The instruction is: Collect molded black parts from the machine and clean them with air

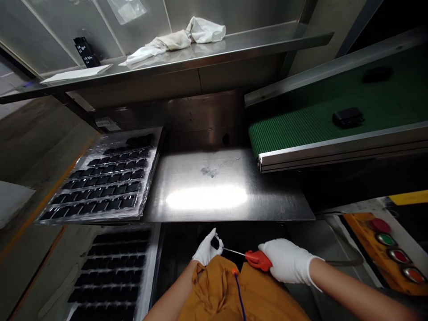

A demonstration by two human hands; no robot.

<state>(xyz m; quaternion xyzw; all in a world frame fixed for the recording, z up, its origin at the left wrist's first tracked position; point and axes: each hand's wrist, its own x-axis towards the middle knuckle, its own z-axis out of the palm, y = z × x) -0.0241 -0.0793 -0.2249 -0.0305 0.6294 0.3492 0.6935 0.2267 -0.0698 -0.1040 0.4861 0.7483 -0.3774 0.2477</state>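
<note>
Low at the front edge of the steel table, my white-gloved left hand [206,249] is closed around a small black part [215,242]. My right hand [287,259], gloved as well, grips a red-handled tool [257,260] with a thin metal blade or shaft. The tool's tip points left and reaches the black part or ends just beside it; I cannot tell whether they touch. Both hands are held close to the brown apron [247,294]. The glove hides much of the part.
A tray with rows of black parts [140,209] lies on the steel table [207,178] at left, another tray [143,285] below it. The green conveyor [301,133] carries black pieces at right. A button box [384,254] stands lower right. White cloths [177,40] lie on the shelf.
</note>
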